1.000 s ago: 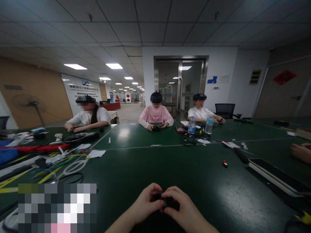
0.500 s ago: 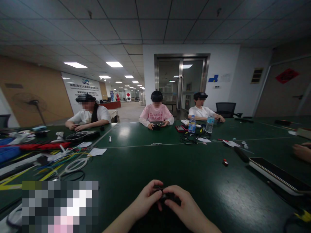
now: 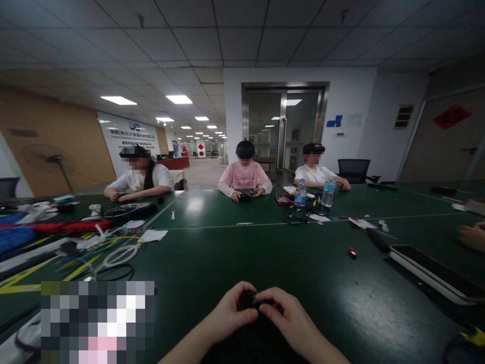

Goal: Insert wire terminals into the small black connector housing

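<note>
Close to the near edge of the dark green table [image 3: 212, 258], my two hands meet around a small dark object [image 3: 250, 299]. My left hand [image 3: 233, 312] has its fingers curled about the object's left side, thumb in front. From the other side my right hand [image 3: 282, 313] pinches at it with thumb and forefinger. Most of the object is covered by my fingers, and its kind cannot be made out. A small red and silver piece [image 3: 352, 253] lies on the table to the right, apart from my hands.
Cables [image 3: 121, 255], blue bins [image 3: 15, 240] and papers [image 3: 153, 235] crowd the left. A dark-topped flat device [image 3: 435, 273] lies right. Farther off are a small wrench [image 3: 173, 216], bottles [image 3: 300, 193] and several seated people; a person's hand [image 3: 472, 237] shows at the right edge.
My left thumb has come down off the object and my fingers have shifted around it. More of the dark object shows between my hands. The view has moved slightly.
</note>
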A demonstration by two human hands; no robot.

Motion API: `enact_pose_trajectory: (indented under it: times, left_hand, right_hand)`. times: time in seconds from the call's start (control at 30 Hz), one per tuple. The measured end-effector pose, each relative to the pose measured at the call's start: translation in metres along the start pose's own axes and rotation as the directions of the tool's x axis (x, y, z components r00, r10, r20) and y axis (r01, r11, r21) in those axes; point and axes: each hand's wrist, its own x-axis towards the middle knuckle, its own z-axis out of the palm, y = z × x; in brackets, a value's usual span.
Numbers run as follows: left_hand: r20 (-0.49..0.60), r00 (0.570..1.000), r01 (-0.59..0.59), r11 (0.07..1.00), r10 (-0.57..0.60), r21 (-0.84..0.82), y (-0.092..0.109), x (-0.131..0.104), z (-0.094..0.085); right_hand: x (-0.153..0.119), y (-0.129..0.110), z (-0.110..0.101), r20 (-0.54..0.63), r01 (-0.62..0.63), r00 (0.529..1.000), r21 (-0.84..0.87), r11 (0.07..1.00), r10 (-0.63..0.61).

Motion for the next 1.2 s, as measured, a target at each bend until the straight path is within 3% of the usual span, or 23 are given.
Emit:
enact_pose_trajectory:
  times: [0.63, 1.2]
  left_hand:
    - [-0.002, 1.000, 0.010, 0.998, -0.010, -0.060, -0.0023, -0.0007, -0.0009]
    - [-0.015, 0.997, 0.069, 0.997, -0.070, -0.035, 0.0017, 0.0004, 0.0021]
  right_hand:
    - [0.0006, -0.0019, -0.0037, 0.033, -0.119, 0.993, 0.104, 0.987, 0.116]
    - [0.0025, 0.0033, -0.0043, 0.046, -0.055, 0.998, 0.159, 0.986, 0.049]
